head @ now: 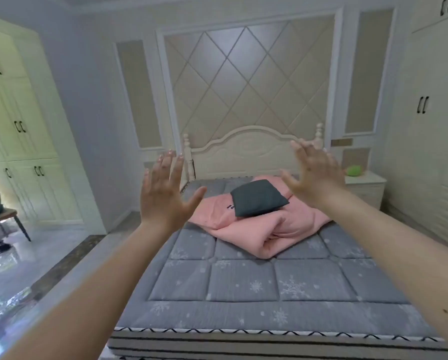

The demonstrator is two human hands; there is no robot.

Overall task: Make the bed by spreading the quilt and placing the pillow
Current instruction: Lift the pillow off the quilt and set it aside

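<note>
Two bare forearms enter from the lower left and lower right corners of the frame and rise toward the centre; the left hand (165, 189) is held up left of centre, fingers straight and spread apart, thumb angled out to the right, holding nothing; the right hand (314, 175) is held up right of centre, fingers likewise straight and apart, holding nothing; both hands are in the air, clear of the bedding

Below them, across the lower centre, lies the grey mattress (243, 281) with a snowflake print and a striped edge along the foot; its near part is bare

Further up, at mid-frame, the pink quilt (264, 229) sits bundled and folded on the mattress, unspread, toward the head end; the dark grey pillow (258, 197) lies on top of the quilt, tilted

Beyond, the cream headboard (251, 152) stands against a diamond-panelled wall; a nightstand (366, 185) at the right carries a small green object (354, 170), identity not determinable; wardrobes (17, 120) line the left and right edges; a bench (2, 216) shows at the left edge
</note>
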